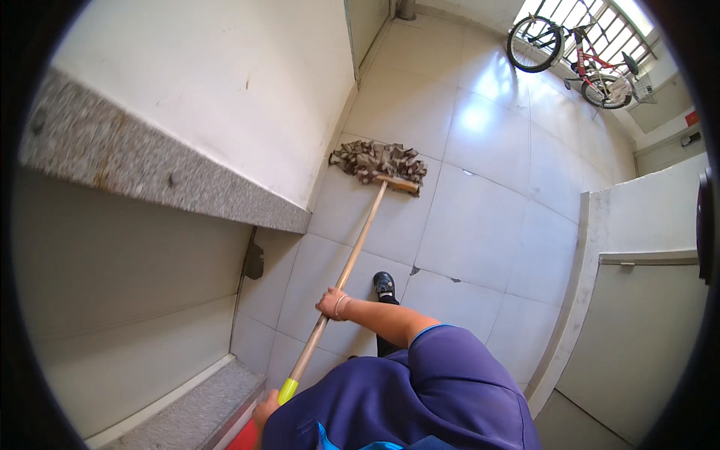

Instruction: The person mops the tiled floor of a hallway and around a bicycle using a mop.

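Observation:
A mop with a long wooden handle (361, 239) runs up and away from me. Its head of grey-brown cloth strips (379, 160) lies spread on the pale floor tiles (478, 225), close to the foot of the left wall. My right hand (333, 304), with a bracelet at the wrist, is closed around the middle of the handle. Lower down, at the yellow-green sleeve (288, 390) near the handle's end, my left hand (266, 409) grips it, partly hidden by my purple shirt. One black shoe (384, 284) shows to the right of the handle.
A speckled stone ledge (169, 174) juts out at the left, ending near the handle. A red bicycle (588, 59) leans by a barred window at the upper right. White walls and a pale door panel (635, 315) stand on the right. A pipe (406, 9) meets the floor at the top.

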Demonstrator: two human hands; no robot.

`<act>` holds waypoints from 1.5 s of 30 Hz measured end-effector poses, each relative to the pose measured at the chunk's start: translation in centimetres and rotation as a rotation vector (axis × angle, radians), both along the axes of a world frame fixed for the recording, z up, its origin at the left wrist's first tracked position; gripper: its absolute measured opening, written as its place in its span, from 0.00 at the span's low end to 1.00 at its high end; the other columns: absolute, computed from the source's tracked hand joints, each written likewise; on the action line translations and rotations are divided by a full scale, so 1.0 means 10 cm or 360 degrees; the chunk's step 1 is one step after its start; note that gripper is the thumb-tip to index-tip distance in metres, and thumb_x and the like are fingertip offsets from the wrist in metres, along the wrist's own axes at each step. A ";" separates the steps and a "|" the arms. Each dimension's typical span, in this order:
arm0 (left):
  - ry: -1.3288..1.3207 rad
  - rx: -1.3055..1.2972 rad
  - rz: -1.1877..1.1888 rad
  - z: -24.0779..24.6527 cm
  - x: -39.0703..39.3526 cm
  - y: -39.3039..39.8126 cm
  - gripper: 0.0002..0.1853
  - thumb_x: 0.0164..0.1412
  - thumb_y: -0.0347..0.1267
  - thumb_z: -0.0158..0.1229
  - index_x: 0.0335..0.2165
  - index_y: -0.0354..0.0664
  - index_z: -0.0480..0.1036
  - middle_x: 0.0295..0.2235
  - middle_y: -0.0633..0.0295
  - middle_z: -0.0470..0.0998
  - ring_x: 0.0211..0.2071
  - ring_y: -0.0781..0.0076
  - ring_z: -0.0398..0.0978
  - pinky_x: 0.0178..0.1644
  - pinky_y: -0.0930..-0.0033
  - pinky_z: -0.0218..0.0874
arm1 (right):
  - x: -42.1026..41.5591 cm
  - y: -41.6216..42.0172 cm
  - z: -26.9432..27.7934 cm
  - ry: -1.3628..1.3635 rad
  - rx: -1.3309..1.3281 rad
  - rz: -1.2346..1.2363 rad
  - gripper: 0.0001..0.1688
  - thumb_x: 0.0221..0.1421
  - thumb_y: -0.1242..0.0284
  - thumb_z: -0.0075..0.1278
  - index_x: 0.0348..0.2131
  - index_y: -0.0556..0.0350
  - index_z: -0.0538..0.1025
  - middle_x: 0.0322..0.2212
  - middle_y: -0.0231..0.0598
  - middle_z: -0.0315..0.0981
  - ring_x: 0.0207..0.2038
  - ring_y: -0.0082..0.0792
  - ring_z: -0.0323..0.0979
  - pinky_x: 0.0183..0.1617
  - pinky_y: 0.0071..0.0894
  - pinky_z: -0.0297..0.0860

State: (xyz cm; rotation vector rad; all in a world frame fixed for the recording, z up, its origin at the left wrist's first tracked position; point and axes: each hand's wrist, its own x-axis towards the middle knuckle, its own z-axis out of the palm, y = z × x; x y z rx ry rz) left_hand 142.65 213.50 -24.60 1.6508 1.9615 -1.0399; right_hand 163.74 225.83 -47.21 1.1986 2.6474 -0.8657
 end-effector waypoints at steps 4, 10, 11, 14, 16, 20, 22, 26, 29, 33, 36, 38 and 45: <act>-0.0419 0.0155 -0.0089 -0.11 0.97 0.86 0.17 0.38 0.40 0.53 0.28 0.45 0.61 0.19 0.51 0.71 0.25 0.49 0.69 0.27 0.53 0.58 | 0.92 0.72 -0.27 -0.0099 0.0211 -0.0338 0.05 0.39 0.71 0.42 0.23 0.47 0.69 0.22 0.32 0.68 0.30 0.31 0.67 0.37 0.32 0.59; -0.0726 0.0101 -0.0214 -0.41 2.14 1.87 0.16 0.40 0.37 0.52 0.28 0.41 0.60 0.21 0.50 0.71 0.26 0.50 0.69 0.30 0.54 0.59 | 1.95 1.41 -0.06 -0.0207 0.0282 -0.0979 0.08 0.38 0.73 0.45 0.26 0.49 0.67 0.29 0.34 0.64 0.41 0.33 0.59 0.42 0.29 0.60; -0.0769 0.0101 -0.0257 -0.42 2.20 1.95 0.15 0.40 0.37 0.51 0.28 0.41 0.60 0.21 0.50 0.71 0.26 0.50 0.69 0.31 0.54 0.59 | 2.01 1.43 -0.05 -0.0165 0.0355 -0.1053 0.09 0.38 0.73 0.45 0.27 0.49 0.67 0.30 0.34 0.64 0.43 0.33 0.58 0.42 0.29 0.59; -0.0728 -0.0043 -0.0185 -0.23 1.81 1.89 0.17 0.40 0.38 0.51 0.29 0.41 0.60 0.22 0.48 0.70 0.27 0.48 0.68 0.31 0.53 0.58 | 1.72 1.20 -0.10 0.0070 0.0616 -0.1048 0.07 0.32 0.71 0.47 0.19 0.52 0.67 0.23 0.35 0.63 0.37 0.35 0.59 0.42 0.31 0.57; -0.0750 -0.0200 0.0020 0.03 1.43 1.73 0.18 0.39 0.39 0.52 0.29 0.41 0.60 0.23 0.46 0.70 0.29 0.45 0.67 0.32 0.53 0.57 | 1.37 0.98 0.10 0.0184 0.0662 -0.0996 0.08 0.31 0.70 0.48 0.17 0.51 0.65 0.19 0.35 0.62 0.32 0.34 0.61 0.44 0.33 0.55; -0.0605 -0.0370 0.0219 0.17 1.09 1.76 0.18 0.38 0.39 0.53 0.28 0.40 0.60 0.25 0.44 0.69 0.31 0.45 0.66 0.33 0.54 0.57 | 0.93 0.84 0.23 0.0181 0.0500 -0.0939 0.07 0.34 0.69 0.48 0.18 0.50 0.66 0.19 0.31 0.62 0.32 0.30 0.61 0.46 0.35 0.52; -0.0712 -0.0324 0.0182 0.16 1.08 1.93 0.19 0.38 0.38 0.52 0.29 0.39 0.60 0.25 0.44 0.69 0.31 0.45 0.66 0.33 0.54 0.57 | 0.93 1.06 0.14 0.0027 0.0439 -0.0987 0.06 0.35 0.69 0.47 0.19 0.48 0.67 0.21 0.30 0.63 0.34 0.29 0.61 0.46 0.35 0.52; -0.0921 -0.0193 -0.0092 -0.24 1.29 2.39 0.19 0.37 0.37 0.51 0.30 0.38 0.61 0.25 0.46 0.70 0.30 0.46 0.67 0.33 0.55 0.58 | 1.23 1.58 0.08 -0.0304 0.0326 -0.1142 0.07 0.37 0.71 0.46 0.24 0.46 0.68 0.29 0.29 0.64 0.41 0.29 0.58 0.45 0.35 0.54; -0.0969 -0.0171 -0.0163 -0.31 1.42 2.66 0.19 0.37 0.37 0.50 0.30 0.38 0.61 0.25 0.46 0.70 0.30 0.47 0.67 0.34 0.55 0.58 | 1.40 1.79 0.09 -0.0320 0.0243 -0.1273 0.09 0.39 0.71 0.45 0.28 0.46 0.68 0.33 0.29 0.64 0.44 0.30 0.57 0.44 0.35 0.55; -0.0851 -0.0199 -0.0290 -0.08 0.98 2.61 0.21 0.38 0.40 0.52 0.31 0.40 0.61 0.25 0.46 0.70 0.29 0.48 0.67 0.33 0.57 0.58 | 1.14 1.80 -0.10 -0.0305 0.0055 -0.1286 0.11 0.38 0.69 0.47 0.29 0.46 0.70 0.32 0.31 0.66 0.45 0.31 0.57 0.44 0.38 0.56; -0.0683 -0.0336 -0.0066 0.25 0.39 2.48 0.23 0.38 0.44 0.53 0.31 0.43 0.61 0.25 0.46 0.70 0.30 0.47 0.67 0.31 0.57 0.57 | 0.80 1.86 0.13 -0.0311 -0.0323 -0.0813 0.12 0.34 0.65 0.52 0.24 0.48 0.72 0.26 0.37 0.70 0.34 0.37 0.67 0.36 0.34 0.63; -0.0403 -0.0115 -0.0085 0.61 0.05 2.39 0.20 0.39 0.44 0.54 0.31 0.47 0.62 0.24 0.48 0.70 0.30 0.48 0.67 0.29 0.58 0.57 | 0.41 1.81 0.15 -0.0012 -0.0168 -0.0607 0.10 0.33 0.66 0.52 0.22 0.46 0.73 0.23 0.39 0.70 0.32 0.39 0.68 0.35 0.36 0.64; -0.0061 0.0539 -0.1075 1.83 0.42 2.68 0.25 0.33 0.33 0.60 0.37 0.57 0.67 0.25 0.59 0.72 0.26 0.59 0.70 0.29 0.62 0.60 | 0.11 1.58 0.82 0.0412 -0.0092 -0.0863 0.08 0.33 0.68 0.48 0.22 0.46 0.73 0.23 0.34 0.71 0.31 0.32 0.68 0.35 0.31 0.59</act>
